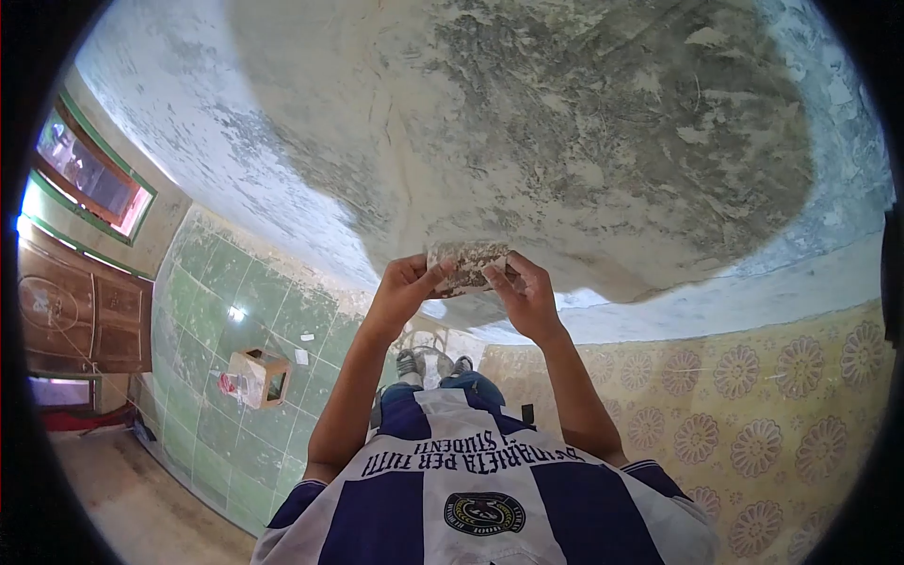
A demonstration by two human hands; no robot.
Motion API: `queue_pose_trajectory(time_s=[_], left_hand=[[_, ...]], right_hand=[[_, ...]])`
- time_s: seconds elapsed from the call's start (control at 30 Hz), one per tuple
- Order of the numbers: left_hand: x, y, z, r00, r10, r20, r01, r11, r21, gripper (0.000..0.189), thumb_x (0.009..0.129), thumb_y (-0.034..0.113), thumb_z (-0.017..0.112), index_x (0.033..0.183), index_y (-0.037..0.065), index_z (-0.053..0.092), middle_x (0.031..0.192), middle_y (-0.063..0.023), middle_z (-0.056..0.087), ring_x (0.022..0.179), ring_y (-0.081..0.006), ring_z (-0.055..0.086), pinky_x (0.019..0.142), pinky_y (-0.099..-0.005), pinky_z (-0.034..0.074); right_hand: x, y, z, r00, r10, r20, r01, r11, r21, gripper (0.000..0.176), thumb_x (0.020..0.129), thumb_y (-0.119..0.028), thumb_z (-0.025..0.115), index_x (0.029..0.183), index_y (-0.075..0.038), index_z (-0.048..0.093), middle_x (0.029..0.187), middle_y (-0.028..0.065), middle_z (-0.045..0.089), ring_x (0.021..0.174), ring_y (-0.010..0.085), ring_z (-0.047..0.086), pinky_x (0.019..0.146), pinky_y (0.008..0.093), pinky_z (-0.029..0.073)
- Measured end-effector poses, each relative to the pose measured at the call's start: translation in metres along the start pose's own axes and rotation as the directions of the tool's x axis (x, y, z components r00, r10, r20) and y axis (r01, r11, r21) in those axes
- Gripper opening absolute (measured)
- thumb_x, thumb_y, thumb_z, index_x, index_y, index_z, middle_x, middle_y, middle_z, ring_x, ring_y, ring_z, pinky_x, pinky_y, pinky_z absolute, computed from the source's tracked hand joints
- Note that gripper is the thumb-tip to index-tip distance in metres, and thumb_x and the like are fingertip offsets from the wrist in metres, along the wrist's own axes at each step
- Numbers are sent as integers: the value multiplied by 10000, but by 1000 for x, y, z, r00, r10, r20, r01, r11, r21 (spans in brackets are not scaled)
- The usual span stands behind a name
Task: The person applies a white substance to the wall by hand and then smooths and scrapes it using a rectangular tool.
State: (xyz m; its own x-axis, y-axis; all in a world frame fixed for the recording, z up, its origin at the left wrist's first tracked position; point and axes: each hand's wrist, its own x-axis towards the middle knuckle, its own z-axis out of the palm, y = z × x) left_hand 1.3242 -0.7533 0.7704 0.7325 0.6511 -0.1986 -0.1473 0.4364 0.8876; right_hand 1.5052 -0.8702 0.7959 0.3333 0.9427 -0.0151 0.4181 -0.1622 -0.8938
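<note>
A stained, whitish-brown block [468, 267], perhaps a sanding block or scraper, is held up level in front of the wall. My left hand [411, 287] grips its left end, with the thumb across the near face. At its right end my right hand [524, 292] pinches it between thumb and fingers. Beyond the block rises the wall [565, 141], with a large grey, patchy area of plaster surrounded by bluish-white coating. Whether the block touches the wall cannot be made out.
Green floor tiles [217, 367] at the left carry a small wooden box [261, 379] and white scraps. A wooden door [80, 301] and a window [94, 169] are at the far left. Flower-patterned tiles [697, 395] cover the right side. My feet [433, 363] show below the hands.
</note>
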Motion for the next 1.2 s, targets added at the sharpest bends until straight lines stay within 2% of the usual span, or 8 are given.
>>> queue_pose_trajectory(time_s=[0.13,0.23,0.4,0.6,0.67,0.93,1.03,1.2], left_hand=[[8,-4,-1,999,-27,47,14,963,268,282,942,161,676,1035,-104,664,960,-81,707,810,-74,608,735,-217,497],[8,9,23,927,367,-72,-362,929,79,220,938,110,671,1046,-81,680,964,-58,699,832,-74,604,733,-224,492],[4,47,33,477,873,-103,-500,366,785,233,865,-60,670,1098,-57,673,1069,-167,709,958,-224,683,805,-310,528],[57,75,62,21,997,69,-570,-45,821,298,858,-56,667,1153,-86,634,1239,-245,629,1212,-381,586,957,-427,511],[72,54,78,333,941,-56,-564,246,788,414,871,22,681,1254,-89,570,1307,-288,563,1264,-442,517,1021,-485,455],[137,-3,137,507,862,7,-456,261,851,858,945,419,583,1504,-78,162,1531,-412,-40,1428,-571,-77,1103,-695,-28],[132,-7,180,160,970,184,-535,-71,842,969,926,481,584,1516,-81,60,1528,-413,-75,1425,-574,-96,1089,-710,-35],[114,-49,208,290,858,423,-577,-196,793,1011,914,496,587,1533,-41,-5,1562,-358,-65,1443,-532,-118,1108,-686,-24]], right_hand=[[-2,2,2,984,-160,-75,165,984,70,217,961,-199,643,1009,10,616,898,88,655,812,126,567,756,295,469],[-3,-1,0,973,-195,-123,198,980,14,259,966,-184,624,1155,-8,597,966,111,672,880,161,615,784,305,482],[-22,23,-16,981,-167,-99,174,982,68,389,964,-118,604,1326,-14,505,993,103,686,914,168,653,833,323,502],[-50,49,-41,993,-67,-96,71,997,39,364,981,-132,585,1320,-18,513,994,94,688,919,168,660,840,320,507],[-58,57,-52,991,-63,-121,63,998,-4,362,989,-143,576,1323,-19,512,991,93,688,912,167,663,851,327,514],[-88,74,-89,989,-60,-132,68,996,60,379,990,-200,584,1320,-26,520,974,112,690,906,173,658,833,325,512],[-90,89,-96,987,-88,-137,104,987,121,390,988,-252,592,1311,-40,535,975,125,692,905,190,656,800,333,512],[-99,117,-101,996,-56,-67,54,998,-30,389,988,-270,577,1288,-25,547,1006,150,684,898,229,661,782,362,523]])
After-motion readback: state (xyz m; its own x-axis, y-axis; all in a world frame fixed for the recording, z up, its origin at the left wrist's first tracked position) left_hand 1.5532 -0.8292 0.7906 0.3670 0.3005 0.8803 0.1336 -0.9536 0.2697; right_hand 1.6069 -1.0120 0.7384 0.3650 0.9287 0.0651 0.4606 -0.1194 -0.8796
